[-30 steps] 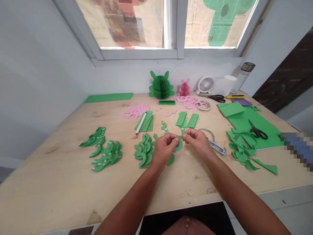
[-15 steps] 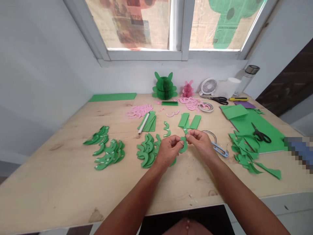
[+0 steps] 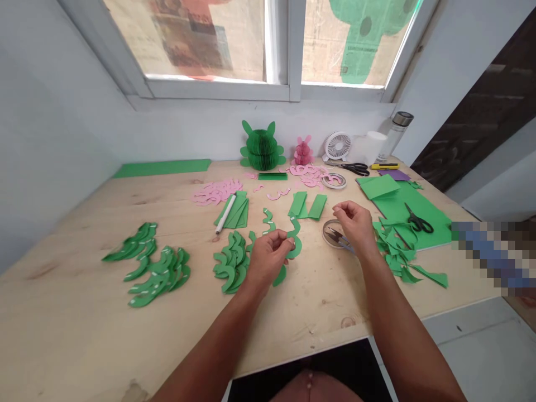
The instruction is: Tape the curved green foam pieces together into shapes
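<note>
A curvy green paper piece [image 3: 296, 245] with a white tape strip near its top is pinched in my left hand [image 3: 269, 255]. My right hand [image 3: 355, 223] is raised to the right, thumb and fingertips together; whatever is between them is too small to make out. Small snips [image 3: 338, 237] with a light blue handle lie partly under that hand, across a tape roll [image 3: 325, 228]. Left of my left hand is a pile of green curved pieces [image 3: 231, 262]. Further left sit more green curved pieces with white strips [image 3: 161, 273].
Green paper strips [image 3: 239, 211] with a white pen [image 3: 226, 213] on them, pink cutouts [image 3: 218, 191] and a green honeycomb figure [image 3: 262, 149] stand or lie behind. At the right are black scissors [image 3: 419, 219], green sheets [image 3: 435, 223] and scraps [image 3: 396, 251].
My right hand has left the green piece and moved right, above the snips and tape roll. My left hand still holds the piece. The view has shifted to the right.
</note>
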Action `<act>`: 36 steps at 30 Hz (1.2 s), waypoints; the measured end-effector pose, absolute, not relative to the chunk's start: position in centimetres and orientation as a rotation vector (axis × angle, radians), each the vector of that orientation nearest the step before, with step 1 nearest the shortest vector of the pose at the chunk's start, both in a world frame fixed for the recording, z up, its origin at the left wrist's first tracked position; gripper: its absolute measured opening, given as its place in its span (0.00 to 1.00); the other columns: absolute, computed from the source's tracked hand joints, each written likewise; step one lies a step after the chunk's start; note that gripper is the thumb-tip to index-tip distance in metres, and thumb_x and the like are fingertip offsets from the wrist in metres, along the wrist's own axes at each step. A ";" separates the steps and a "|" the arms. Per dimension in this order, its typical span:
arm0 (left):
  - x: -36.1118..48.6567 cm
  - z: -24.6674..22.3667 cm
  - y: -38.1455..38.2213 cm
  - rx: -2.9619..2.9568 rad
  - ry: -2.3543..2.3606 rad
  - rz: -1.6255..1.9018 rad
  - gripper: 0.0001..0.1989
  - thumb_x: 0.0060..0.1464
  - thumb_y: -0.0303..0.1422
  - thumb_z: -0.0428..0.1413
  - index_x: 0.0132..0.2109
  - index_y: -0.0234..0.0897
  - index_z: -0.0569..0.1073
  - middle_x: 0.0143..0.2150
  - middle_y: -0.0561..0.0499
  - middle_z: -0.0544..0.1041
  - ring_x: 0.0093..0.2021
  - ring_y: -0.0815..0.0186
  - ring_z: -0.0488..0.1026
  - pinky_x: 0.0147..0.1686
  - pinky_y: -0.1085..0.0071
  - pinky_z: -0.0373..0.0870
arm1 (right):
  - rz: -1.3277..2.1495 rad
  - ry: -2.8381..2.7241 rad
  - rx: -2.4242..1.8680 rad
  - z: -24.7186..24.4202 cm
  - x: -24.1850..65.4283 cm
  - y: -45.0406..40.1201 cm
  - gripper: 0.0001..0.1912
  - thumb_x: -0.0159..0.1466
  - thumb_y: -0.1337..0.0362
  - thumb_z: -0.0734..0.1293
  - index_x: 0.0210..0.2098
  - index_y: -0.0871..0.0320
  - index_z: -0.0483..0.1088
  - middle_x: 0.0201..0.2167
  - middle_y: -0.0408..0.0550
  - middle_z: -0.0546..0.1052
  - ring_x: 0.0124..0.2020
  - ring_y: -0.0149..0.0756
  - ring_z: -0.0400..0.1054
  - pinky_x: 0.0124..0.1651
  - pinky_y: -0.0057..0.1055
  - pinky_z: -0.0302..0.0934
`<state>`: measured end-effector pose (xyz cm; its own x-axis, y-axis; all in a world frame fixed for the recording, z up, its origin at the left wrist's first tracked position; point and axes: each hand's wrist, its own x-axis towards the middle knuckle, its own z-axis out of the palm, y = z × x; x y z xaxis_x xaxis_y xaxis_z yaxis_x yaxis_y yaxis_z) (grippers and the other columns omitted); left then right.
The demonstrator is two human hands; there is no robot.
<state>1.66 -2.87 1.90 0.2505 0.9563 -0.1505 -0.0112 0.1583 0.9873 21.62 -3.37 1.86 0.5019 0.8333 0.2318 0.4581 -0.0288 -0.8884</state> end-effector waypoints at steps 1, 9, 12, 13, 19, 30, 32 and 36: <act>1.7 1.9 -2.9 1.182 1.072 0.926 0.08 0.40 0.34 0.57 0.23 0.35 0.67 0.19 0.54 0.68 0.20 0.72 0.65 0.16 0.78 0.62 | 0.393 -1.174 -1.748 1.8 22.0 -3.4 0.10 0.54 0.59 0.62 0.28 0.59 0.70 0.24 0.45 0.74 0.26 0.34 0.66 0.30 0.28 0.55; 1.6 1.8 -2.8 1.178 1.064 0.928 0.08 0.40 0.35 0.57 0.23 0.35 0.67 0.20 0.54 0.69 0.20 0.71 0.66 0.16 0.77 0.63 | 0.205 -1.587 -2.209 2.5 22.6 -4.1 0.10 0.57 0.65 0.60 0.32 0.55 0.73 0.30 0.47 0.78 0.30 0.36 0.67 0.29 0.28 0.50; 1.6 1.9 -2.8 1.188 1.060 0.923 0.07 0.40 0.34 0.57 0.23 0.35 0.67 0.19 0.55 0.68 0.21 0.72 0.66 0.17 0.78 0.62 | 0.215 -1.665 -2.281 2.6 22.5 -4.3 0.10 0.57 0.66 0.60 0.33 0.55 0.73 0.31 0.47 0.78 0.32 0.36 0.67 0.29 0.28 0.49; 1.6 1.9 -2.9 1.192 1.057 0.920 0.07 0.40 0.34 0.57 0.23 0.35 0.67 0.19 0.55 0.67 0.21 0.72 0.65 0.17 0.78 0.62 | 0.222 -1.690 -2.296 2.6 22.5 -4.3 0.10 0.58 0.65 0.60 0.33 0.55 0.73 0.31 0.47 0.78 0.32 0.37 0.67 0.29 0.28 0.48; 1.6 2.0 -2.9 1.187 1.054 0.912 0.07 0.40 0.33 0.56 0.23 0.35 0.67 0.20 0.56 0.67 0.21 0.72 0.65 0.17 0.78 0.62 | 0.182 -1.783 -2.374 2.4 22.3 -4.7 0.10 0.58 0.66 0.60 0.32 0.54 0.73 0.33 0.47 0.78 0.34 0.38 0.68 0.28 0.29 0.46; 1.5 1.8 -2.8 1.215 1.055 0.916 0.07 0.41 0.33 0.56 0.23 0.35 0.67 0.19 0.57 0.66 0.21 0.73 0.64 0.17 0.78 0.62 | 0.176 -1.810 -2.451 2.6 22.1 -4.9 0.10 0.59 0.67 0.59 0.32 0.55 0.72 0.33 0.47 0.78 0.34 0.37 0.68 0.29 0.29 0.46; 1.5 1.8 -2.8 1.211 1.054 0.916 0.07 0.40 0.34 0.56 0.23 0.35 0.67 0.19 0.57 0.66 0.21 0.73 0.64 0.17 0.78 0.62 | 0.187 -1.811 -2.452 2.7 22.1 -4.9 0.10 0.59 0.66 0.59 0.32 0.55 0.72 0.33 0.47 0.78 0.34 0.37 0.67 0.29 0.28 0.46; 1.5 2.0 -2.9 1.206 1.054 0.914 0.07 0.40 0.33 0.56 0.23 0.35 0.67 0.19 0.57 0.66 0.21 0.73 0.65 0.17 0.78 0.62 | 0.212 -1.813 -2.456 2.8 21.9 -4.9 0.09 0.58 0.66 0.60 0.32 0.55 0.72 0.32 0.46 0.77 0.35 0.37 0.67 0.29 0.28 0.46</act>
<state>1.54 -2.86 1.96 0.2730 0.9520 -0.1385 -0.0025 0.1446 0.9895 21.92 -4.91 2.81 0.2894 0.9551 -0.0629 0.9438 -0.2957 -0.1475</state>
